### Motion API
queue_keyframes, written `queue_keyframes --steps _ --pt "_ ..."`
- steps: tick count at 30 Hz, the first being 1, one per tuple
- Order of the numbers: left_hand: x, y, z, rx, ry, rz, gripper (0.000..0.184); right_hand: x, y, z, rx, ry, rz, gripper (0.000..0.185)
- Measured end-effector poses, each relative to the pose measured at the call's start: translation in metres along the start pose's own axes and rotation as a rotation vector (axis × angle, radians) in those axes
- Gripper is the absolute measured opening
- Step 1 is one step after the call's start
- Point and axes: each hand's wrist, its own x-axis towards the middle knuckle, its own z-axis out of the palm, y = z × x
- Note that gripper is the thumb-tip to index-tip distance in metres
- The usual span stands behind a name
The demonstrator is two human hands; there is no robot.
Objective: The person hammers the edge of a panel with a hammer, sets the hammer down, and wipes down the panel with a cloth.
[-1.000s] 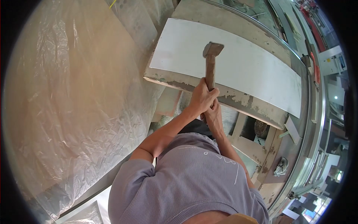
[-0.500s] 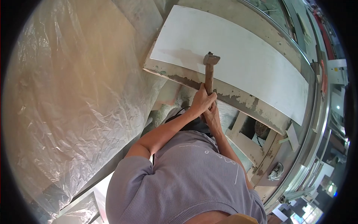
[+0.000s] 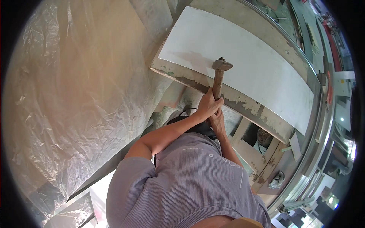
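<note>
A grey ribbed shirt (image 3: 182, 186) is filling 6 o'clock. Crumpled clear plastic (image 3: 76, 95) is covering brown material from 8 to 10 o'clock, and a crumpled rag (image 3: 276, 179) is lying at 4 o'clock. A worn bench (image 3: 186, 74) is running from 11 to 3 o'clock, its front edge showing flaking patches. On it a white sheet (image 3: 247, 60) is lying flat around 1 o'clock. Beyond, metal rails (image 3: 318, 154) are curving past 3 o'clock, with blurred clutter filling the room behind them.

The left hand (image 3: 209, 104) is closing firmly round the handle of a hammer (image 3: 218, 81). The right hand (image 3: 217, 121) is curling just below it, touching it; its grip on the handle's lower end is mostly hidden. The hammer's head is pointing to 1 o'clock over the white sheet, its shadow falling to the left; contact is hard to tell.

Pale stitching is crossing the shirt, its shapes too unclear for reading.
</note>
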Motion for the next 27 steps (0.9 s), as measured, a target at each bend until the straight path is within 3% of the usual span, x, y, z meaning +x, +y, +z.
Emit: queue_keyframes --steps 27 --pt "-0.005 0.000 0.000 0.039 -0.005 0.066 0.042 -0.002 0.005 0.002 -0.003 0.036 -0.106 0.047"
